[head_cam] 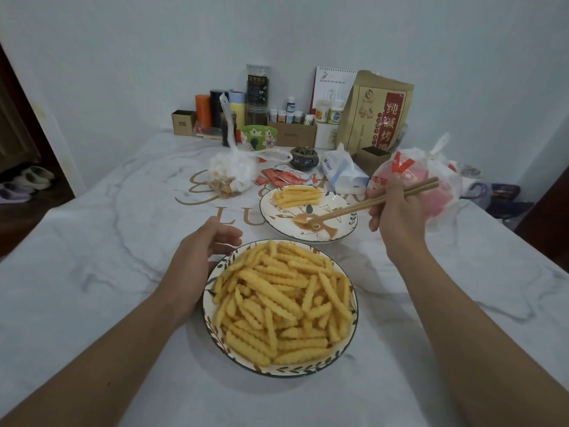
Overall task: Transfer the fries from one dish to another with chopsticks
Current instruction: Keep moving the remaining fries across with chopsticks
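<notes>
A near dish (215, 340) with a leaf-patterned rim is heaped with crinkle-cut fries (283, 300). Behind it stands a second dish (338, 232) with several fries (297, 195) lined up at its far side. My right hand (397, 211) grips a pair of wooden chopsticks (369, 202); their tips pinch one fry (300, 219) low over the middle of the far dish. My left hand (203, 251) rests against the left rim of the near dish, its fingers loosely curved and holding nothing.
Behind the far dish lie sauce packets (283, 177), a clear bag of snacks (231, 174), a tissue pack (341, 172), a small dark burner (303, 157) and a red-and-white plastic bag (431, 180). Jars, boxes and a brown paper bag (375, 112) crowd the back wall.
</notes>
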Demonstrator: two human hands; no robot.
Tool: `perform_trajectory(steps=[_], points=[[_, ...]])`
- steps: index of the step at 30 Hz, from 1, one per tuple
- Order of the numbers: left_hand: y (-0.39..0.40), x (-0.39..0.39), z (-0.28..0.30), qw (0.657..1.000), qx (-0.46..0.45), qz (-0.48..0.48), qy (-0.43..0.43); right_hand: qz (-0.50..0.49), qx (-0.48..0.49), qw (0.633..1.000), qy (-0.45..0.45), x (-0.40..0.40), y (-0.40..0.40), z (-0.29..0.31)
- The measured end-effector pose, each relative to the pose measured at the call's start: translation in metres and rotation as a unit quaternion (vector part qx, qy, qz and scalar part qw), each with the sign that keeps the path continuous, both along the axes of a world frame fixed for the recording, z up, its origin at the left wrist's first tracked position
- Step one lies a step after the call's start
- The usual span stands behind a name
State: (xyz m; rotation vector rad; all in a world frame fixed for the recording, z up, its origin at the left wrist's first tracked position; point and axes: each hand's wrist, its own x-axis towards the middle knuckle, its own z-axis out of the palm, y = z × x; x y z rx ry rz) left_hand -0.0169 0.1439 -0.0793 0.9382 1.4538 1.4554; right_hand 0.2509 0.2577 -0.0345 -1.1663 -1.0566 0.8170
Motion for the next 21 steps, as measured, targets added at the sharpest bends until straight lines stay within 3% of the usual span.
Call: perform_trajectory(steps=[4,7,12,18,21], points=[[-0.001,0.001,0.001,1.0,-0.001,0.004,-0.001,0.01,0.009,0.992,0.124,0.011,-0.014,0.015],[-0.001,0.002,0.002,1.0,-0.001,0.005,-0.001,0.117,-0.003,0.977,0.178,0.025,-0.023,0.033],[-0.001,0.002,0.002,1.0,0.004,0.008,0.004,0.235,-0.001,0.971,0.048,0.037,-0.04,0.047],[-0.001,0.002,0.004,1.0,-0.002,0.01,0.002,0.124,0.042,0.986,0.101,0.034,-0.029,0.045],[-0.001,0.003,0.003,1.0,-0.007,0.012,0.001,0.068,0.073,0.995,-0.007,0.023,-0.011,0.047]])
